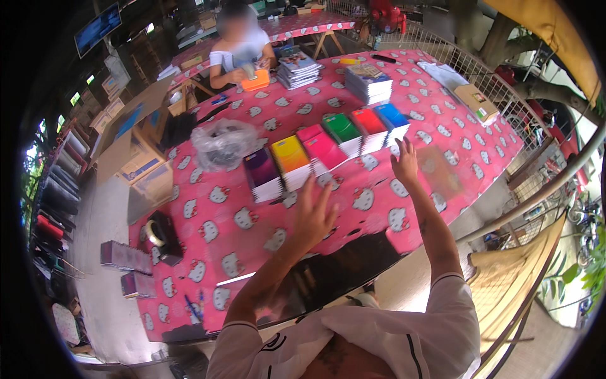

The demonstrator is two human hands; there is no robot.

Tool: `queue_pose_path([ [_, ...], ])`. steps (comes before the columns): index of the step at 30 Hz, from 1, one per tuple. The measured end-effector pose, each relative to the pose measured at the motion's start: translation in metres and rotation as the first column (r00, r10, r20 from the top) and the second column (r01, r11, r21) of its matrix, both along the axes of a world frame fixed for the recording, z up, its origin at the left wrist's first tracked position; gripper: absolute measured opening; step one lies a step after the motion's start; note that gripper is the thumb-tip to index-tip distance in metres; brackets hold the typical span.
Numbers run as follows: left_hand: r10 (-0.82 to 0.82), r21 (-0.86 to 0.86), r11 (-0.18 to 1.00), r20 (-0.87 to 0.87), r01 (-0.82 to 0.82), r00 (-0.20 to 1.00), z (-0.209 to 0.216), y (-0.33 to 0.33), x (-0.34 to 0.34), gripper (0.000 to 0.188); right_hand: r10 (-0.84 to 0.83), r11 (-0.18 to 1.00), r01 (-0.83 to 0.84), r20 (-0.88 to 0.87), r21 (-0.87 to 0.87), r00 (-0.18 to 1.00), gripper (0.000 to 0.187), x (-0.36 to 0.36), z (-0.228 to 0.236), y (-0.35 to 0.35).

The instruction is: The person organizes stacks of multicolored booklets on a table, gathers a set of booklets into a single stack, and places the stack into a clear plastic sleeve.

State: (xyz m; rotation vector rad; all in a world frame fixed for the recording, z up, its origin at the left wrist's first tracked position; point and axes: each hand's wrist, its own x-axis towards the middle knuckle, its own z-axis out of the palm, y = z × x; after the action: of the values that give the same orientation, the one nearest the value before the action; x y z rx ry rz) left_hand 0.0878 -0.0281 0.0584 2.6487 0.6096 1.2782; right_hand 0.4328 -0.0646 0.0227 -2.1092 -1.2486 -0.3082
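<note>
Several stacks of small notebooks stand side by side in a slanting row: a purple stack [261, 169], a yellow stack [290, 155], a pink stack [320, 147], a green stack [341, 128], a red stack [368, 121] and a blue stack [392, 116]. My left hand [315, 215], its fingers apart, reaches toward the near side of the yellow and pink stacks; whether a fingertip touches them I cannot tell. Just below the blue stack my right hand [405, 161] hovers with fingers stretched out. Neither hand holds anything.
A pink patterned cloth [243, 218] covers the table. On it lie a clear plastic bag [224, 144], a black tape dispenser [162, 238], pens [194, 308] and two taller book stacks behind. Across the table a person [243, 54] handles an orange item [255, 80]. Cardboard boxes [142, 164] stand left.
</note>
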Motion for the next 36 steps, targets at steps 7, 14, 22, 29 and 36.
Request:
queue_pose_path([
  [7, 0.044, 0.030, 0.999, -0.152, -0.040, 0.987, -0.010, 0.053, 0.256, 0.062, 0.285, 0.935, -0.181, 0.340, -0.306, 0.896, 0.062, 0.161, -0.014, 0.051],
  [14, 0.119, 0.119, 0.988, -0.196, -0.097, 0.973, -0.033, 0.114, 0.290, 0.039, 0.386, 0.860, -0.422, 0.176, 0.287, 0.906, 0.031, 0.170, -0.002, 0.032],
  [22, 0.087, -0.470, 0.865, -0.207, -0.177, 0.975, 0.096, 0.007, 0.216, 0.029, 0.740, 0.670, -0.733, -0.034, 0.115, 0.672, 0.023, 0.050, -0.065, -0.123],
  [29, 0.211, -0.486, 0.741, -0.488, -0.464, 0.847, -0.064, -0.046, 0.209, 0.042, 0.643, 0.763, -0.582, -0.236, 0.282, 0.729, 0.039, 0.047, -0.006, -0.030],
  [36, 0.558, 0.275, 0.822, -0.217, -0.498, 0.801, -0.022, 0.067, 0.150, 0.048, 0.684, 0.699, -0.713, 0.238, 0.060, 0.690, 0.053, 0.028, -0.018, 0.119],
])
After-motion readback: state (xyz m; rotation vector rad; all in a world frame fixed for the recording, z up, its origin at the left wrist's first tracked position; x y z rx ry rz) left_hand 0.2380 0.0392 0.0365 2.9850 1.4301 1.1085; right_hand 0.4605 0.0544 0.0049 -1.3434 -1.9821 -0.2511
